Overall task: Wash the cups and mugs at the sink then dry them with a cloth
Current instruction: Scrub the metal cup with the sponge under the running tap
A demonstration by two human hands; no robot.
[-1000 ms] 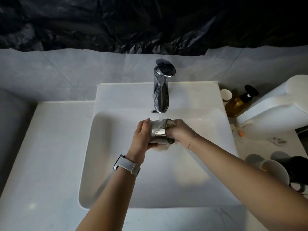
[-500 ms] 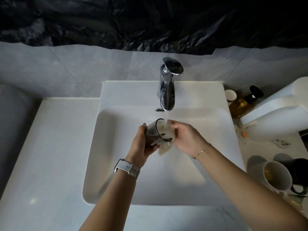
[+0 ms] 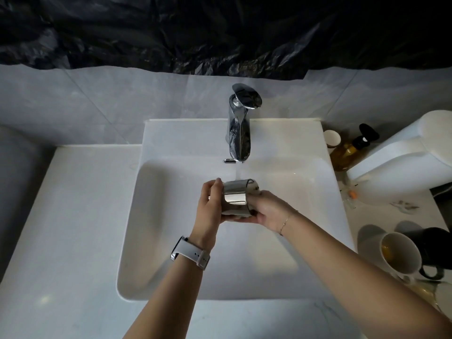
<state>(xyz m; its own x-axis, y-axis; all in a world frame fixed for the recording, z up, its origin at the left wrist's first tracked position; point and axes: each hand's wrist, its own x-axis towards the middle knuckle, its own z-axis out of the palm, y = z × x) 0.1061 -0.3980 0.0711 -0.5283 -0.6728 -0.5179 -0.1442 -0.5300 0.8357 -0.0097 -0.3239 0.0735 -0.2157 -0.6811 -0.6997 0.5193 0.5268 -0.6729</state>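
Observation:
A shiny steel cup [image 3: 236, 198] lies on its side over the white sink [image 3: 151, 228], under water running from the chrome tap [image 3: 239, 133]. My left hand [image 3: 210, 204] grips the cup's base end, fingers curled round it. My right hand [image 3: 265, 209] holds the cup at its rim end, with its fingers under and around the cup. On the counter at the right stand a white mug [image 3: 400, 255] with brownish residue inside and a black mug [image 3: 437, 248] behind it.
Right of the sink stand a small paper cup [image 3: 332, 139], an amber pump bottle [image 3: 349, 149] and a large white plastic jug [image 3: 401, 162] lying tilted. White counter [image 3: 71, 216] stretches to the left of the sink. Black plastic sheeting covers the wall above the tiles.
The cup has been turned from mouth-up under the stream to lying sideways. My right hand has shifted from the rim's top to underneath the cup.

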